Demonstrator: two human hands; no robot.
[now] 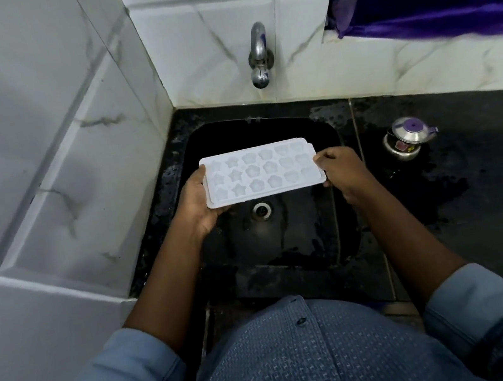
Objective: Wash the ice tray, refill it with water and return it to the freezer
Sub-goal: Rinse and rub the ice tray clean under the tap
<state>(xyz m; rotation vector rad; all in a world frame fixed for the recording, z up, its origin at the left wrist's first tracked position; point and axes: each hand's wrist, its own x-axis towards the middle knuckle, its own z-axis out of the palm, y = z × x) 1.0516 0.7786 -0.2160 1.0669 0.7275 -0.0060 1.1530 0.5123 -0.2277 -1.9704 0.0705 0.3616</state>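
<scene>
1. Both hands grip the white ice tray (260, 172) by its short ends, my left hand (194, 205) and right hand (341, 170) closed on the rims, level above the sink (328, 141).
2. Its star and flower cups look empty.
3. Nothing stands between it and the tap (259, 56).
4. Right, a small steel pot (406, 139) sits on the wet black surface (492, 183); white tiles behind.

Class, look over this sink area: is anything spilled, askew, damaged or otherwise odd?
Mostly no. The counter right of the sink is blotched with what looks like spilled water around a small steel pot. The tray, held level by the left hand and right hand, looks intact. The tap is not running.
</scene>
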